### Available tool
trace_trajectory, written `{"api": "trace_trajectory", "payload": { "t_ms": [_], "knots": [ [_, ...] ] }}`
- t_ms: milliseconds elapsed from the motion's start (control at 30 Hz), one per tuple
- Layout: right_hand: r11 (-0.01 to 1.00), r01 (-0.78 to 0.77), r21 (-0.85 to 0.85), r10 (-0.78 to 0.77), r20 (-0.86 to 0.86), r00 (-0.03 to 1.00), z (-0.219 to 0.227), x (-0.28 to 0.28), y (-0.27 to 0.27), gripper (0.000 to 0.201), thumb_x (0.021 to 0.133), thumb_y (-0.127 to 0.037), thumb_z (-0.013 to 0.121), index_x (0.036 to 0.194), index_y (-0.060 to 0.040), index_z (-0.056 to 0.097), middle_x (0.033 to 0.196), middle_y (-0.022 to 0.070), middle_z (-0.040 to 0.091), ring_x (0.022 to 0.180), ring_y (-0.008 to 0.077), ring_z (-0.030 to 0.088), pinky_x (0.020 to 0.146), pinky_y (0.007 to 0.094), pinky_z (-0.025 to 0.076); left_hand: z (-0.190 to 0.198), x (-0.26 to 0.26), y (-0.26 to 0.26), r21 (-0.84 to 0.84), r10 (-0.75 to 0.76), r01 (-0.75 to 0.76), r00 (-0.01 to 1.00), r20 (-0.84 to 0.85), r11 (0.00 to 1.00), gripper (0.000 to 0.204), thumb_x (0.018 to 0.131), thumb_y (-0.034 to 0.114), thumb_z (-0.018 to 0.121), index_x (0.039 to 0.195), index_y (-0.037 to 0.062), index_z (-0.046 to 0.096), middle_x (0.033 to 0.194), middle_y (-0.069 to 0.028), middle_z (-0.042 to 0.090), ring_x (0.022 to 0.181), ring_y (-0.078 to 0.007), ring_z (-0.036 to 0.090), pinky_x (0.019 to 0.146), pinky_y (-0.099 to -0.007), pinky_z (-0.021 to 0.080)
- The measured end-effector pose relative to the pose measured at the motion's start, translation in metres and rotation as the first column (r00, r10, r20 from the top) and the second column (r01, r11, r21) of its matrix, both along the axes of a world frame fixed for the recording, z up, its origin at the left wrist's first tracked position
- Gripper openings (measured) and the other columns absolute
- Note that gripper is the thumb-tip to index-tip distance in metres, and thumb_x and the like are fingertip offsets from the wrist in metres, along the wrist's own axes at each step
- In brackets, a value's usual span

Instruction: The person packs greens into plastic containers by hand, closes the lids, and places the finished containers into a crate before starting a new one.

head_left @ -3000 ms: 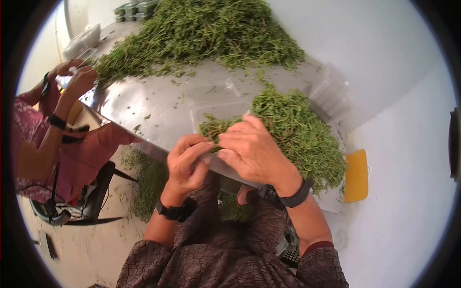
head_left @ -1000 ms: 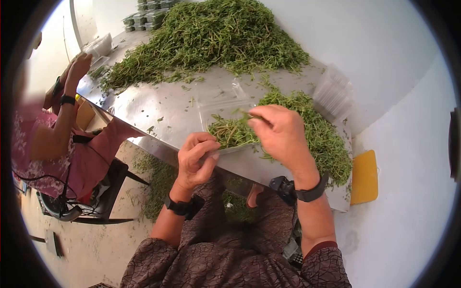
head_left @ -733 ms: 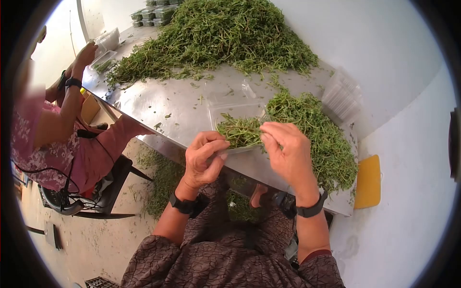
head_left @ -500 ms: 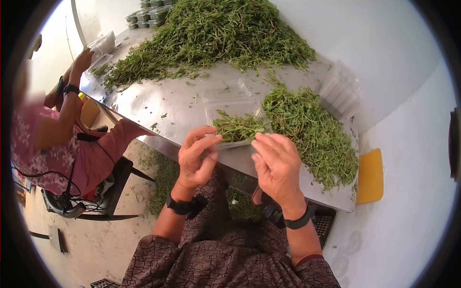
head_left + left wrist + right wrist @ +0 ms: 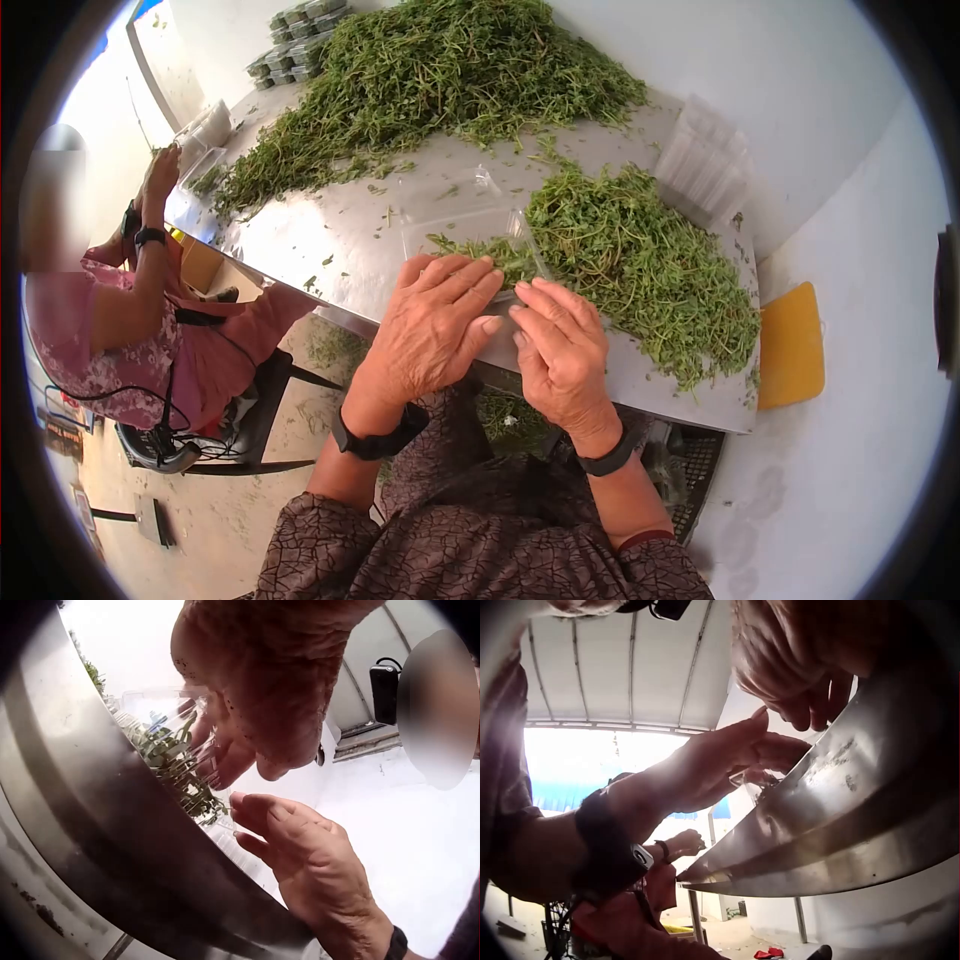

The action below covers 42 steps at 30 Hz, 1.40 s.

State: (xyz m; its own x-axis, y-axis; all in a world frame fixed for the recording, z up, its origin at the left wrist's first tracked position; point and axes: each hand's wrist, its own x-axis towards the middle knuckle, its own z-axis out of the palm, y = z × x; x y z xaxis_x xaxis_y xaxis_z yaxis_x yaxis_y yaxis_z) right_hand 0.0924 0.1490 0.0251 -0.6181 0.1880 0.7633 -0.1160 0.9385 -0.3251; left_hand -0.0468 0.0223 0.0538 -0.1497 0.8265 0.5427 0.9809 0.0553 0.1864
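A clear plastic clamshell box (image 5: 430, 205) stands at the table's near edge with its lid folded back. Green leafy stems (image 5: 512, 258) lie inside it. My left hand (image 5: 428, 328) reaches over the box's near side, fingers extended and close together above the greens, hiding part of them. At the near right corner of the box, my right hand (image 5: 564, 355) has its fingers slightly bent, with nothing visible between them. The left wrist view shows the right hand's fingertips (image 5: 238, 799) right at the box's edge, beside the stems (image 5: 176, 761).
Loose greens (image 5: 640, 265) lie right of the box, and a larger heap (image 5: 470, 80) fills the back. Stacked empty clear boxes (image 5: 703, 165) stand at the wall; filled ones (image 5: 290, 55) at the back left. Another person (image 5: 130, 310) sits at left. A yellow board (image 5: 792, 345) leans right.
My left hand has gone from curled fingers at the box's left corner to extended fingers over the greens. The right hand placed a pinch of stems in the box and then drew back to its corner.
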Motion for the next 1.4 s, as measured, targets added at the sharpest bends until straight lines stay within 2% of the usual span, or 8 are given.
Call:
{"api": "trace_trajectory", "payload": {
  "t_ms": [367, 433, 567, 600, 700, 900, 1033, 1400],
  "knots": [
    [1.000, 0.024, 0.011, -0.024, 0.025, 0.999, -0.002, 0.005, -0.004, 0.022, 0.073, -0.001, 0.066, 0.095, 0.0030, 0.065, 0.118, 0.0145, 0.062, 0.115, 0.0293, 0.055, 0.093, 0.0425, 0.048, 0.011, 0.005, 0.014, -0.113, 0.098, -0.090, 0.993, 0.063, 0.990, 0.030, 0.092, 0.024, 0.054, 0.107, -0.0005, 0.063, 0.109, -0.0161, 0.065, 0.096, -0.0328, 0.059, 0.087, -0.0421, 0.041],
    [0.999, -0.002, 0.046, 0.003, -0.019, 1.000, -0.002, 0.007, -0.005, 0.022, 0.074, -0.002, 0.066, 0.095, 0.0035, 0.065, 0.115, 0.0145, 0.063, 0.114, 0.0290, 0.056, 0.092, 0.0412, 0.049, 0.010, 0.005, 0.015, -0.037, 0.100, -0.099, 0.994, 0.038, 0.994, 0.031, 0.092, 0.025, 0.054, 0.107, -0.0007, 0.063, 0.109, -0.0165, 0.065, 0.096, -0.0328, 0.059, 0.087, -0.0425, 0.041],
    [0.997, -0.068, 0.022, 0.069, -0.046, 0.997, -0.002, 0.008, -0.008, 0.020, 0.073, -0.003, 0.067, 0.093, 0.0020, 0.064, 0.106, 0.0124, 0.064, 0.107, 0.0278, 0.058, 0.087, 0.0382, 0.051, 0.013, 0.010, 0.009, -0.026, 0.163, -0.163, 0.987, 0.008, 0.986, 0.034, 0.087, 0.018, 0.062, 0.116, 0.0002, 0.063, 0.128, -0.0195, 0.057, 0.110, -0.0370, 0.055, 0.097, -0.0438, 0.040],
    [0.998, -0.069, 0.016, 0.070, -0.050, 0.996, -0.003, 0.008, -0.007, 0.020, 0.073, -0.003, 0.067, 0.093, 0.0020, 0.064, 0.106, 0.0124, 0.064, 0.107, 0.0278, 0.058, 0.087, 0.0382, 0.051, 0.010, 0.009, 0.006, -0.023, 0.182, -0.182, 0.983, 0.000, 0.983, 0.039, 0.079, 0.010, 0.069, 0.117, 0.0012, 0.063, 0.133, -0.0183, 0.053, 0.112, -0.0371, 0.053, 0.097, -0.0444, 0.040],
    [0.993, -0.095, -0.065, 0.087, -0.118, 0.989, -0.007, 0.010, -0.006, 0.020, 0.073, -0.004, 0.069, 0.091, 0.0007, 0.064, 0.101, 0.0112, 0.063, 0.101, 0.0268, 0.060, 0.080, 0.0360, 0.053, 0.010, 0.014, 0.000, 0.054, 0.195, -0.192, 0.979, -0.053, 0.980, 0.039, 0.075, 0.006, 0.071, 0.114, 0.0020, 0.065, 0.130, -0.0177, 0.056, 0.110, -0.0358, 0.055, 0.095, -0.0438, 0.042],
    [0.979, -0.132, -0.154, 0.114, -0.121, 0.986, -0.005, 0.046, -0.004, 0.017, 0.072, -0.003, 0.071, 0.086, -0.0004, 0.062, 0.085, 0.0091, 0.061, 0.083, 0.0268, 0.062, 0.067, 0.0354, 0.051, 0.010, 0.046, -0.006, 0.132, 0.044, -0.040, 0.999, -0.029, 0.990, 0.039, 0.067, -0.002, 0.072, 0.105, 0.0030, 0.067, 0.117, -0.0138, 0.062, 0.100, -0.0318, 0.061, 0.085, -0.0401, 0.049],
    [0.985, -0.001, -0.170, -0.019, -0.113, 0.993, -0.010, 0.064, 0.011, 0.015, 0.072, 0.000, 0.072, 0.083, -0.0010, 0.062, 0.078, 0.0086, 0.062, 0.073, 0.0270, 0.063, 0.063, 0.0347, 0.051, 0.000, 0.063, 0.008, 0.063, -0.070, 0.067, 0.997, 0.046, 0.996, 0.035, 0.068, 0.000, 0.072, 0.103, 0.0015, 0.066, 0.112, -0.0129, 0.061, 0.095, -0.0314, 0.060, 0.079, -0.0400, 0.049],
    [0.945, -0.019, -0.328, -0.042, -0.178, 0.983, -0.017, 0.077, 0.023, 0.010, 0.072, 0.003, 0.068, 0.079, -0.0009, 0.063, 0.074, 0.0088, 0.065, 0.068, 0.0269, 0.065, 0.058, 0.0329, 0.052, -0.013, 0.071, 0.060, -0.016, 0.146, -0.145, 0.984, 0.103, 0.989, 0.030, 0.081, 0.000, 0.062, 0.110, -0.0018, 0.061, 0.105, -0.0187, 0.060, 0.093, -0.0382, 0.060, 0.079, -0.0413, 0.050]
  ]
}}
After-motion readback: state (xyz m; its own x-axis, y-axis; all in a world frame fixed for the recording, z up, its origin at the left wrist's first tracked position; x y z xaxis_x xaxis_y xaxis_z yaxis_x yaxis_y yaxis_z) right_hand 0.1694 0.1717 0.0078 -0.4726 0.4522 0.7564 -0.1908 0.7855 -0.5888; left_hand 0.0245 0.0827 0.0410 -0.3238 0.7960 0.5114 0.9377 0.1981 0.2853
